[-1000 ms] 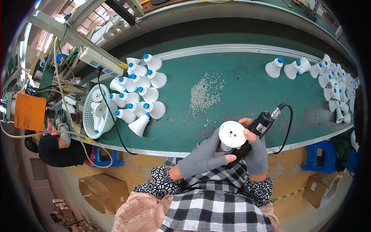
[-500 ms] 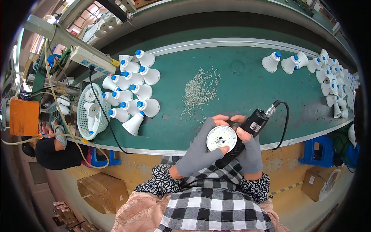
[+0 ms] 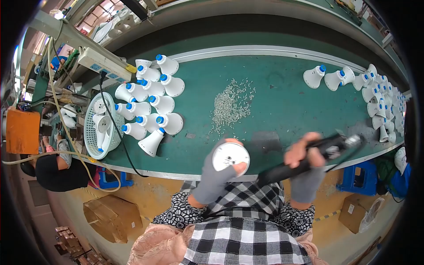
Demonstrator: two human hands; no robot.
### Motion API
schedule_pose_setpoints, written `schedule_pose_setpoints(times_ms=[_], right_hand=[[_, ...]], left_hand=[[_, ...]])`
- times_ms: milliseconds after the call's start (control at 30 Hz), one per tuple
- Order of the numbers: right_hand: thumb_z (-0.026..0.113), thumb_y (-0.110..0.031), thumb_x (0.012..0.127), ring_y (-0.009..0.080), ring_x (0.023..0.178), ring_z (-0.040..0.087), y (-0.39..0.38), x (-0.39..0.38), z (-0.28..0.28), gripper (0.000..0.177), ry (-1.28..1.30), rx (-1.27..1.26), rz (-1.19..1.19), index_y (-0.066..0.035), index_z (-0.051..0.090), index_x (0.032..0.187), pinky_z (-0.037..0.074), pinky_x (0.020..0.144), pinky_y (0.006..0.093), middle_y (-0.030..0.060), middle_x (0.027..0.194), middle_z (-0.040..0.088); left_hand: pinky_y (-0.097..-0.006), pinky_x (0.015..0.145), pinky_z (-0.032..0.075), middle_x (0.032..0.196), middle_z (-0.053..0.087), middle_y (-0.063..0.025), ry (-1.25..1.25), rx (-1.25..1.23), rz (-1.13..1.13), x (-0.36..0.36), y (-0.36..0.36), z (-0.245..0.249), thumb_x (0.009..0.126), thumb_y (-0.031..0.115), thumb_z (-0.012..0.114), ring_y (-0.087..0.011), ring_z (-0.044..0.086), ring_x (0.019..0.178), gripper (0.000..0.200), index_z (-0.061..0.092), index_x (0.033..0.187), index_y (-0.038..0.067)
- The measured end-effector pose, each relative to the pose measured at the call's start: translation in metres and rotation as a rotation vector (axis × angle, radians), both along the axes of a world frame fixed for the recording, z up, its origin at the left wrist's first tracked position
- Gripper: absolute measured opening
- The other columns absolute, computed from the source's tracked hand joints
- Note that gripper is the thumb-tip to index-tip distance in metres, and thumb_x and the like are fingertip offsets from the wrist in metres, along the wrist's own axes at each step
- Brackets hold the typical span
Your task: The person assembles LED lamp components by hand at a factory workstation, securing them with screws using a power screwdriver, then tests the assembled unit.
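Note:
At the table's near edge my left hand, in a grey fingerless glove, holds a round white lamp piece, its flat disc face up and the thumb on its rim. Right of it, my right hand is wrapped round a black electric screwdriver, blurred by motion, its tip pointing left and down. The tool and the lamp piece are apart. Beyond the hands, a pile of small screws lies on the green table.
White lamp housings with blue caps stand and lie at the left; more crowd the right end. A pale basket holds white parts beside a power strip. A person in black is at far left.
My right hand has moved right with the screwdriver, away from the lamp piece. My left hand has shifted left with the lamp piece.

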State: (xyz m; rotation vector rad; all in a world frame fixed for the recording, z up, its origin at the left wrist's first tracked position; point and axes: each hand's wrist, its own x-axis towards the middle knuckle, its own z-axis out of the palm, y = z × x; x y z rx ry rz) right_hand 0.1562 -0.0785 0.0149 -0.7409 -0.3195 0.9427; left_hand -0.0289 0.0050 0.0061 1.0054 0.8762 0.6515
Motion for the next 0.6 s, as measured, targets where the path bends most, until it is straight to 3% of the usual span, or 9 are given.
schedule_pose_setpoints(times_ms=[100,300,533,600], right_hand=[[0.054,-0.023,0.092,0.0143,0.067,0.049,0.013,0.019,0.014,0.019,-0.113,0.180,-0.316,-0.007,0.050,0.102,0.042,0.069,0.0326,0.0027,0.079,0.047],[0.053,-0.024,0.092,0.0153,0.071,0.050,0.064,0.020,0.000,0.018,-0.286,0.098,-0.576,-0.007,0.049,0.097,0.041,0.076,0.0348,0.0027,0.078,0.048],[0.059,-0.021,0.087,0.0177,0.068,0.053,0.088,0.020,-0.022,0.018,-0.338,0.028,-0.629,-0.005,0.050,0.090,0.044,0.070,0.0350,0.0058,0.076,0.050],[0.056,-0.022,0.091,0.0175,0.071,0.050,0.091,0.019,-0.026,0.018,-0.352,-0.018,-0.618,-0.005,0.049,0.091,0.042,0.074,0.0349,0.0056,0.078,0.048]], left_hand=[[-0.0248,0.080,0.049,0.098,0.061,-0.0028,-0.029,-0.099,-0.025,-0.018,0.010,-0.005,0.075,0.015,0.071,-0.0094,0.058,0.091,0.044,0.057,0.115,0.005],[-0.0251,0.081,0.048,0.098,0.061,-0.0024,0.063,-0.132,-0.161,-0.005,0.000,-0.006,0.077,0.017,0.071,-0.0097,0.058,0.090,0.041,0.057,0.114,0.005],[-0.0249,0.082,0.048,0.102,0.061,-0.0029,0.062,-0.211,-0.202,-0.007,0.004,-0.008,0.077,0.018,0.073,-0.0092,0.058,0.093,0.043,0.057,0.115,0.005],[-0.0251,0.082,0.048,0.102,0.061,-0.0029,0.080,-0.214,-0.210,-0.007,0.007,-0.007,0.077,0.018,0.073,-0.0093,0.058,0.094,0.044,0.057,0.115,0.004]])
